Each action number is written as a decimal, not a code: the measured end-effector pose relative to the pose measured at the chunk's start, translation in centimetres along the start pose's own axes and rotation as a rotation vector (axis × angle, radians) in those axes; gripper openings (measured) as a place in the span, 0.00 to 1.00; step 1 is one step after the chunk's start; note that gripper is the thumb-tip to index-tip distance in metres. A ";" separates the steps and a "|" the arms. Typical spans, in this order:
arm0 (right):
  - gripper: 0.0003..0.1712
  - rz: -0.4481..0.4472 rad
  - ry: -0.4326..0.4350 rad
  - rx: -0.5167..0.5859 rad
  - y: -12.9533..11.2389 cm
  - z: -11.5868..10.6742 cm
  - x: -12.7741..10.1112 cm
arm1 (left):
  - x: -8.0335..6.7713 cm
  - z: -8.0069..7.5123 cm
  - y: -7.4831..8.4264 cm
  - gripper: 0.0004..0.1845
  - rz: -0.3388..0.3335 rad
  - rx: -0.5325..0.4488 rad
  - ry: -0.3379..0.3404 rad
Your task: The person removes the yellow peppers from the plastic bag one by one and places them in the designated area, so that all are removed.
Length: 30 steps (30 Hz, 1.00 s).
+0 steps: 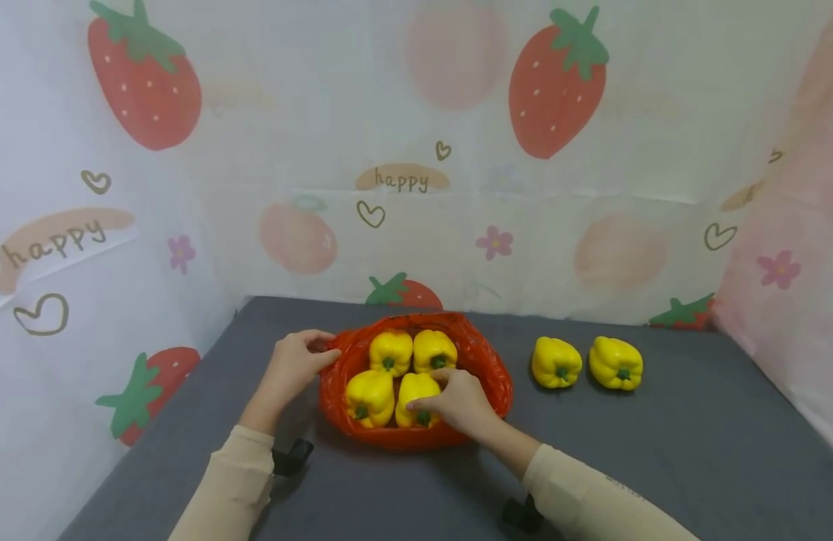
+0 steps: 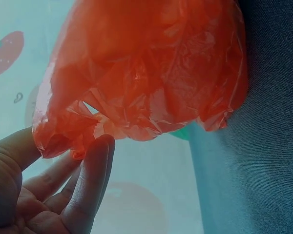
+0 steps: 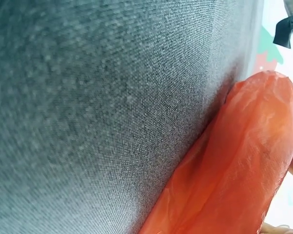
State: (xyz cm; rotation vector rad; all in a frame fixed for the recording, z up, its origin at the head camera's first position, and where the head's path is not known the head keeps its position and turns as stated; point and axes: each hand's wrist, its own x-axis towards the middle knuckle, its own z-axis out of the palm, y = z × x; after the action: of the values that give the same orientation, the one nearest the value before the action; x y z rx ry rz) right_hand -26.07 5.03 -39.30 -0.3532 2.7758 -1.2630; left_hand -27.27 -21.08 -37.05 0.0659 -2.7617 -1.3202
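Observation:
A red plastic bag (image 1: 484, 361) sits wide open on the table with several yellow bell peppers (image 1: 391, 352) inside, their green stems facing me. At the bag's left rim, my left hand (image 1: 296, 368) pinches the thin plastic; the left wrist view shows the crumpled edge of the bag (image 2: 136, 87) between thumb and fingers. My right hand (image 1: 465, 404) reaches over the right side of the bag and grips the front right bell pepper (image 1: 414, 389), thumb by its stem and fingers at its far side. Only the bag's outer side (image 3: 234, 161) fills the right wrist view, the gripped pepper hidden.
Two more yellow bell peppers (image 1: 555, 362) lie side by side to the right of the bag on the grey tabletop (image 1: 646, 451). Behind the table and at both sides hangs a white sheet (image 1: 416, 240) printed with strawberries. Dark straps sit at both wrists.

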 end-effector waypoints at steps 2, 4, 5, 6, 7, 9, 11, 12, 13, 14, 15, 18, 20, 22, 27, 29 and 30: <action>0.43 0.006 -0.002 0.005 0.1 0.0 -0.1 | 0.0 0.0 -0.1 0.19 -0.003 -0.001 -0.001; 0.43 0.008 -0.004 0.009 0.1 0.0 -0.1 | 0.0 0.1 -0.2 0.18 -0.006 0.000 0.003; 0.43 0.010 -0.004 0.011 0.1 -0.1 -0.2 | 0.0 0.1 -0.2 0.18 -0.008 0.001 0.005; 0.43 0.011 -0.003 0.017 0.0 -0.1 -0.2 | 0.0 0.1 -0.3 0.18 -0.008 0.002 0.007; 0.43 0.010 -0.001 0.018 0.0 -0.2 -0.2 | 0.0 0.1 -0.3 0.18 -0.009 0.002 0.009; 0.43 0.006 0.001 0.027 -0.1 -0.3 -0.2 | 0.0 0.1 -0.3 0.18 -0.010 0.003 0.013; 0.43 0.006 0.002 0.037 -0.2 -0.5 -0.2 | 0.1 0.1 -0.2 0.18 -0.008 0.005 0.018; 0.43 0.006 0.005 0.041 -0.3 -0.6 -0.1 | 0.1 0.1 -0.2 0.18 -0.007 0.006 0.020; 0.43 0.006 0.008 0.045 -0.3 -0.7 -0.1 | 0.1 0.1 -0.2 0.18 -0.007 0.007 0.022; 0.43 0.008 0.012 0.048 -0.4 -0.9 -0.1 | 0.1 0.1 -0.2 0.18 -0.007 0.007 0.022; 0.43 0.011 0.015 0.052 -0.4 -1.0 -0.2 | 0.2 0.1 -0.2 0.18 -0.008 0.007 0.022; 0.43 0.009 0.024 0.066 -0.4 -1.4 -0.2 | 0.2 0.2 -0.3 0.18 -0.014 0.008 0.018; 0.43 0.015 0.033 0.073 -0.4 -1.7 -0.2 | 0.3 0.3 -0.4 0.18 -0.018 0.007 0.017; 0.42 0.019 0.037 0.074 -0.4 -1.9 -0.2 | 0.3 0.3 -0.4 0.18 -0.020 0.003 0.018; 0.41 0.034 0.044 0.067 -0.4 -2.3 -0.2 | 0.3 0.4 -0.4 0.18 -0.016 -0.009 0.014; 0.41 0.038 0.036 0.068 -0.5 -2.3 -0.2 | 0.2 0.4 -0.4 0.18 -0.014 -0.005 0.013; 0.41 0.040 0.032 0.072 -0.5 -2.2 -0.2 | 0.2 0.4 -0.5 0.18 -0.015 -0.002 0.012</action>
State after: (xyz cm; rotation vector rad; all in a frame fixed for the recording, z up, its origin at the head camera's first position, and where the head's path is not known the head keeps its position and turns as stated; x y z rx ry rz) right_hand -26.11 6.42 -37.49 -0.2738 2.7404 -1.3672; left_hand -27.47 -21.06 -37.67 0.0936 -2.7548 -1.3222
